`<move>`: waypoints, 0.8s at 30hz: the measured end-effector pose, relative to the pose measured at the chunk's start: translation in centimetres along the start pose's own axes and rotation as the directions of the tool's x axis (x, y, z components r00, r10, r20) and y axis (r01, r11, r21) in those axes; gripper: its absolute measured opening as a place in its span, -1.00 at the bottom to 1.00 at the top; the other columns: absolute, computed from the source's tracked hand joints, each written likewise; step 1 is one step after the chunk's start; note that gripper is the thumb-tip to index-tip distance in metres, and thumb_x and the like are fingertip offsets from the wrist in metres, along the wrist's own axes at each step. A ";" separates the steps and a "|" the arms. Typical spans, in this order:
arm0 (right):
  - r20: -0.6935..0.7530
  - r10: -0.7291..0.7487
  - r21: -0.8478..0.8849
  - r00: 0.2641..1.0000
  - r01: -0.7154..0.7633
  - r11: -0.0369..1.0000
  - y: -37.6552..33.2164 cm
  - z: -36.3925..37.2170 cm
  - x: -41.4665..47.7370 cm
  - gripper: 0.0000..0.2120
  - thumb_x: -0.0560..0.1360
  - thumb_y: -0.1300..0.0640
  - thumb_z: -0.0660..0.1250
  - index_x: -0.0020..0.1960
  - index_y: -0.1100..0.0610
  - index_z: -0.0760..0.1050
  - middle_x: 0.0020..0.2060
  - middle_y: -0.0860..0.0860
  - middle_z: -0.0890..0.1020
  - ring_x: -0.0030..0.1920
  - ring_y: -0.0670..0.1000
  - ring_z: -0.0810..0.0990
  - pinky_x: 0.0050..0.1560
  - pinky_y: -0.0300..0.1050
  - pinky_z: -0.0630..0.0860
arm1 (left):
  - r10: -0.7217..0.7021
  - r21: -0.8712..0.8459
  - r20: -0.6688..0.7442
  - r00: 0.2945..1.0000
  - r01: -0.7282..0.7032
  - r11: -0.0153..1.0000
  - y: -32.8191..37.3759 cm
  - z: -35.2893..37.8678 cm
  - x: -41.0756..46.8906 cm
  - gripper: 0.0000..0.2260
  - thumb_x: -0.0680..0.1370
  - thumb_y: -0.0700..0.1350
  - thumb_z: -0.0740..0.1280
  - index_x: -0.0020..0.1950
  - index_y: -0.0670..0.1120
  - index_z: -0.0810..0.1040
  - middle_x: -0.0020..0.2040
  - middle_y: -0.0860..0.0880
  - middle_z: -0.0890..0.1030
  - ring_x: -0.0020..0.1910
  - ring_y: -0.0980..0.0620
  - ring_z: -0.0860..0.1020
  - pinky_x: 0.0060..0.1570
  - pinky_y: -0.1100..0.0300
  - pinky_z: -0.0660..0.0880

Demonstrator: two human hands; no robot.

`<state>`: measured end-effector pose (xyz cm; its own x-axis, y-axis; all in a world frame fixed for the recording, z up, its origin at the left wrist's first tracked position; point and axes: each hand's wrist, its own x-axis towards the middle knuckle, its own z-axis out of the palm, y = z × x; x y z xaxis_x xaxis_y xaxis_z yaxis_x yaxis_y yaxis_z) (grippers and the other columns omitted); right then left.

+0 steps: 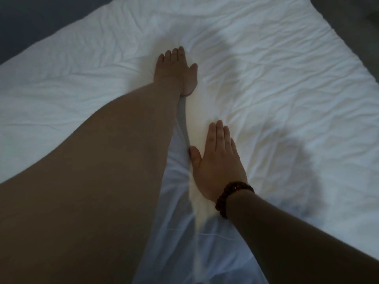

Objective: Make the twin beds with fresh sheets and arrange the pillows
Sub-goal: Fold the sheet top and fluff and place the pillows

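A wrinkled white sheet covers the bed and fills most of the view. My left hand reaches far across it, palm down with straight fingers pressing on the cloth near the middle. My right hand lies flat on the sheet closer to me, fingers straight and together, with a dark bead bracelet on the wrist. A smoother strip of sheet runs between the two hands. No pillow is in view.
Dark floor shows beyond the bed's far left edge, and grey floor beyond the right edge. Shadows of my arms fall on the sheet at the right.
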<state>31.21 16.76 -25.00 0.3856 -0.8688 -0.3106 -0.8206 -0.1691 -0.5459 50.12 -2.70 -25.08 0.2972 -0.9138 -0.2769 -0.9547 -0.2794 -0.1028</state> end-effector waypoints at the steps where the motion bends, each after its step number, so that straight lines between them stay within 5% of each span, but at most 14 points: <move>1: 0.009 0.005 -0.007 1.000 -0.005 1.000 0.4 0.1 -1.2 -0.27 0.64 -0.27 -0.19 0.61 0.14 -0.30 0.61 0.07 -0.20 0.60 0.04 -0.22 0.60 0.01 -0.12 | -0.002 0.005 -0.005 1.000 0.002 1.000 0.1 0.0 -0.2 -0.33 0.66 0.20 -0.09 0.65 -0.17 -0.10 0.66 -0.14 0.00 0.63 -0.13 -0.01 0.58 -0.04 -0.10; 15: -0.160 -0.001 -0.069 0.987 -0.010 0.998 6.3 2.8 -11.5 -0.29 0.62 -0.16 0.07 0.60 0.27 0.07 0.57 0.21 0.19 0.59 0.17 0.11 0.52 0.14 0.19 | -0.021 0.086 -0.063 0.998 0.026 0.996 0.8 -0.3 -1.6 -0.34 0.66 0.18 -0.10 0.65 -0.18 -0.09 0.66 -0.15 -0.08 0.63 -0.14 -0.09 0.58 -0.08 -0.13; 24: -0.157 0.016 -0.153 0.988 -0.040 0.987 6.5 3.6 -11.5 -0.27 0.63 -0.22 -0.11 0.62 0.24 -0.07 0.59 0.18 0.09 0.60 0.14 0.03 0.57 0.09 0.08 | 0.008 0.119 -0.021 1.000 -0.005 0.993 2.4 -0.8 -5.9 -0.33 0.66 0.18 -0.07 0.65 -0.19 -0.09 0.65 -0.18 -0.11 0.63 -0.17 -0.13 0.57 -0.11 -0.17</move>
<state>23.02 27.31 -27.78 0.3018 -0.9336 -0.1934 -0.8903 -0.2034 -0.4075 46.10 1.78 -22.88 0.2891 -0.9221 -0.2574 -0.9475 -0.2372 -0.2145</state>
